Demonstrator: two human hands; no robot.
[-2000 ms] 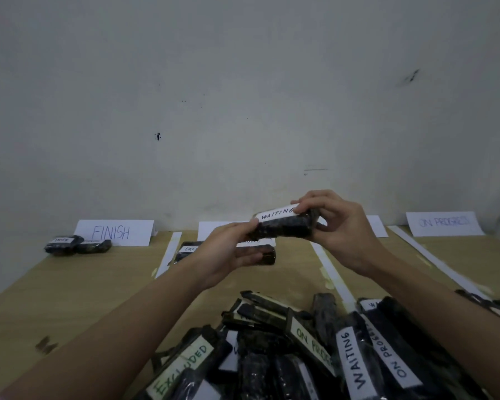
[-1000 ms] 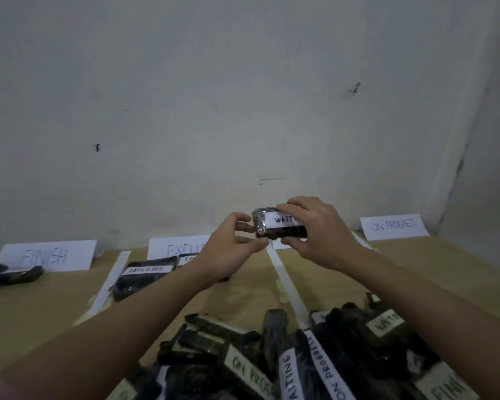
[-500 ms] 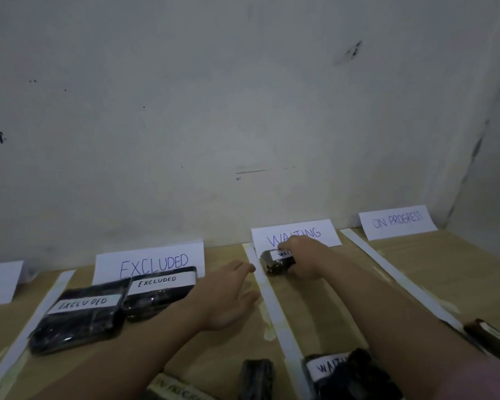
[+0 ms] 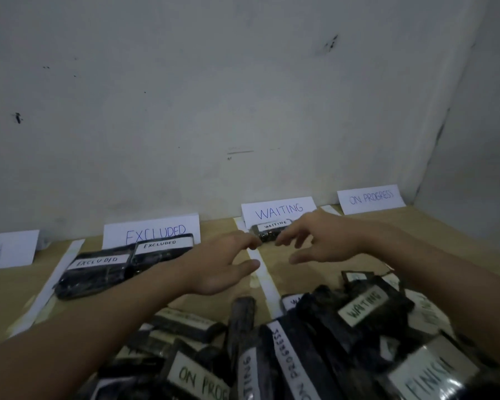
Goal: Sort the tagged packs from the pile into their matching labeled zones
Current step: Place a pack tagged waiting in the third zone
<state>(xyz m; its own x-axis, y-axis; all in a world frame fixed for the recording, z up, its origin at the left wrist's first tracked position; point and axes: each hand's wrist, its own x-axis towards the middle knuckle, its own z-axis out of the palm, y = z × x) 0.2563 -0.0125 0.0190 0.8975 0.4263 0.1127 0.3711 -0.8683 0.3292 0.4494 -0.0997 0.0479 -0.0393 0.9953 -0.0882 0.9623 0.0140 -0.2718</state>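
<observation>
Most of the job is left, by the look of it: the big pile (image 4: 286, 350) of black tagged packs sits heaped at the near edge of the table (image 4: 18, 287), tags reading ON PROGRESS, WAITING, FINISH. Sorted so far, as far as visible: two EXCLUDED packs (image 4: 122, 267) lying side by side in front of the EXCLUDED sign (image 4: 152, 230) at the far edge, and one WAITING pack (image 4: 270, 230) resting just before the WAITING sign (image 4: 279, 210). No pack visible at the ON PROGRESS sign (image 4: 371, 199); the FINISH zone is mostly cut off at the left edge. Left hand (image 4: 223, 267) and right hand (image 4: 321, 241) hang over the table near the WAITING pack, fingers loose and spread, holding nothing.
</observation>
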